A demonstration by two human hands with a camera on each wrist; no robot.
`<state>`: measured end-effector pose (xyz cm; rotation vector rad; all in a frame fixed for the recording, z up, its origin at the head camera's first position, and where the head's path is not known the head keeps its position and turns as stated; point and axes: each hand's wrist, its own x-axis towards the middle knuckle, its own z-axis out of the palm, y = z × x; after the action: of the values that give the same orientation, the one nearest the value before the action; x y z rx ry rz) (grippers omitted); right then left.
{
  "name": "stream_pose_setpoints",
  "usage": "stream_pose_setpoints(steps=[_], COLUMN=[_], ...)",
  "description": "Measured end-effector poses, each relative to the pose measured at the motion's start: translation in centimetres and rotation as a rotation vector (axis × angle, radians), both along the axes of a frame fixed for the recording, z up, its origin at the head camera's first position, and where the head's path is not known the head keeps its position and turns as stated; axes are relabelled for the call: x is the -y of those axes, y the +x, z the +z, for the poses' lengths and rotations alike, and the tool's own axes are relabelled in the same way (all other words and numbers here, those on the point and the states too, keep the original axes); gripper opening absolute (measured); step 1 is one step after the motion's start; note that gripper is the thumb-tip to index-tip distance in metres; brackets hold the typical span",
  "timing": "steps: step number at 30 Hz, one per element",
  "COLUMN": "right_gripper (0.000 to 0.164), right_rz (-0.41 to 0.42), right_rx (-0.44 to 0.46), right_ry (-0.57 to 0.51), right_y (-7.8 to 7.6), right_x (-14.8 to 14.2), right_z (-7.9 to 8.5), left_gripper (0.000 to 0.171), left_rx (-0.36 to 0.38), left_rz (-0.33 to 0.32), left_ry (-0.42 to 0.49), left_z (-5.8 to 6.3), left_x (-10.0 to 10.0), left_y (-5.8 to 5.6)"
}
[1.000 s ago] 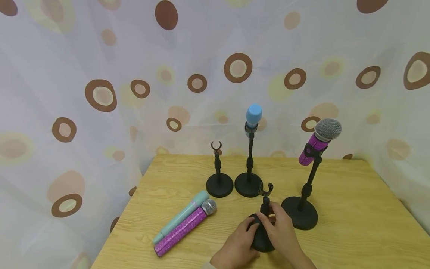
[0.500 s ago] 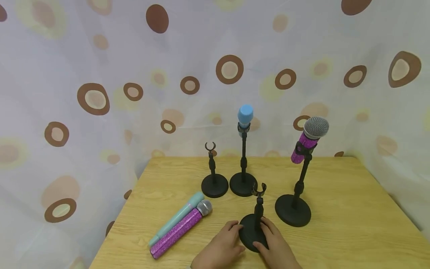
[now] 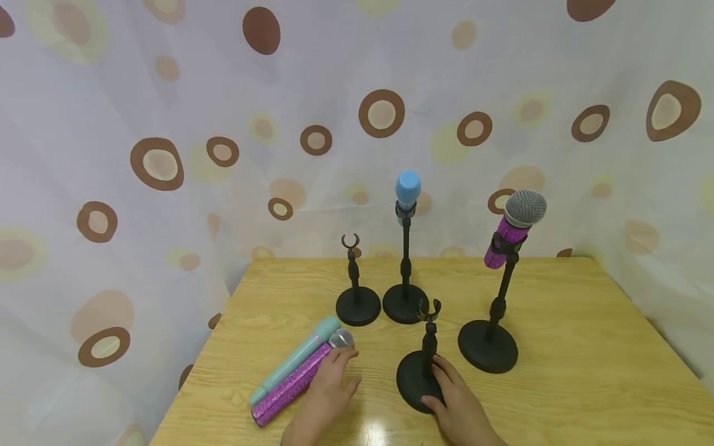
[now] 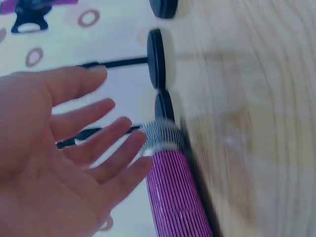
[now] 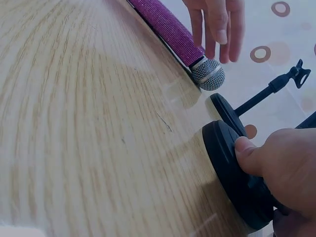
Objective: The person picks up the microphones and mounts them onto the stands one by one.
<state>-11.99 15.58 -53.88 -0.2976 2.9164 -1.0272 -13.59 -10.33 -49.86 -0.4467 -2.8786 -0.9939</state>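
Observation:
My right hand (image 3: 462, 406) grips the black microphone stand (image 3: 415, 383) at the table's front. In the right wrist view its thumb (image 5: 249, 155) lies on the stand's round base, and the empty clip on top points up. My left hand (image 3: 329, 390) hovers with loose, spread fingers over the purple glitter microphone (image 3: 290, 393), hiding part of its handle. That microphone's silver mesh head shows just past the fingers in the left wrist view. A mint-green microphone (image 3: 298, 362) lies alongside it on the left.
Behind stands a short stand (image 3: 358, 306) with a bare clip. Beside it a taller stand (image 3: 406, 303) carries a light-blue microphone (image 3: 408, 188). On the right, another stand (image 3: 488, 347) bears a tilted purple microphone (image 3: 510, 235). A patterned curtain (image 3: 312, 74) rises behind the wooden table (image 3: 586, 371).
My left hand has let go of the front stand's base and moved left to the purple microphone. The stand was tilted in both hands earlier and came down onto the table; the right hand stays on it.

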Motion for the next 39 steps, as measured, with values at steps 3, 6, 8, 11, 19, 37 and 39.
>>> stream_pose_setpoints(steps=[3, 6, 8, 11, 19, 37, 39], right_gripper=[0.061, 0.060, 0.061, 0.061, 0.060, 0.061, 0.061], right_rz=[0.000, 0.004, 0.005, 0.002, 0.007, 0.003, 0.003], right_rx=[-0.003, -0.014, -0.022, -0.034, -0.044, 0.000, -0.002], right_ry=[0.001, 0.005, 0.007, 0.007, 0.009, -0.004, -0.005], right_y=[0.1, 0.2, 0.3, 0.3, 0.2, 0.1, 0.2], right_x=[-0.1, -0.1, -0.1, -0.1, 0.0, -0.1, -0.1], right_z=[-0.1, -0.1, -0.1, -0.1, -0.2, -0.3, -0.2], left_gripper=[0.039, 0.036, 0.035, 0.033, 0.040, 0.049, 0.051], left_rx=[-0.070, -0.140, -0.193, -0.259, -0.286, -0.139, -0.114], left_rz=[0.104, 0.199, 0.253, 0.325, 0.373, 0.336, 0.312], left_ry=[-0.053, -0.125, -0.165, -0.213, -0.251, -0.257, -0.278], left_z=[-0.1, -0.4, -0.6, -0.9, -1.2, -1.2, -1.1], left_x=[0.8, 1.4, 1.6, 1.8, 2.2, 2.0, 2.1], left_y=[0.2, 0.5, 0.7, 0.7, 0.6, 0.2, 0.1])
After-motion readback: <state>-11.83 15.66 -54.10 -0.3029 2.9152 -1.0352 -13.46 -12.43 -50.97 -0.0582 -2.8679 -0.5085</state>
